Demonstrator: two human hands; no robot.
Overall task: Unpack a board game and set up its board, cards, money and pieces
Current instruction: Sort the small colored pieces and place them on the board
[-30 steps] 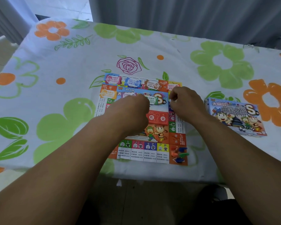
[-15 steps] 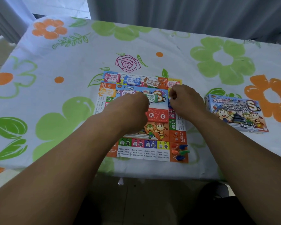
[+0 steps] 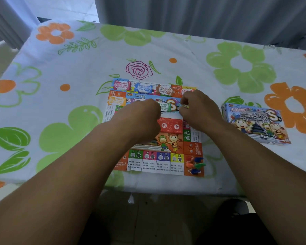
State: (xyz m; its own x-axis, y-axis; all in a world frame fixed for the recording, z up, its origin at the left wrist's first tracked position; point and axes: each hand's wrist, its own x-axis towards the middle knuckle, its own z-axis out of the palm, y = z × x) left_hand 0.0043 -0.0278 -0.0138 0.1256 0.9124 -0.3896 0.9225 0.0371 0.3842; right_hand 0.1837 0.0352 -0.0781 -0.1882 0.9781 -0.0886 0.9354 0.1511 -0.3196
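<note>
The colourful game board lies flat on the table in front of me. Stacks of paper money sit along its far edge: pink, blue and brown, with an orange one at the left. A red card deck rests mid-board. My left hand is curled over the board's centre, its fingertips on the left end of a green money stack. My right hand pinches a small yellowish item just right of that stack. Coloured pawns lie on the near right corner.
The blue game box lies on the table right of the board. A flowered tablecloth covers the table, whose near edge runs just below the board. Grey curtains hang behind the far edge.
Both hands stay over the board's centre, edging slightly closer around the green money stack. The view has shifted a little.
</note>
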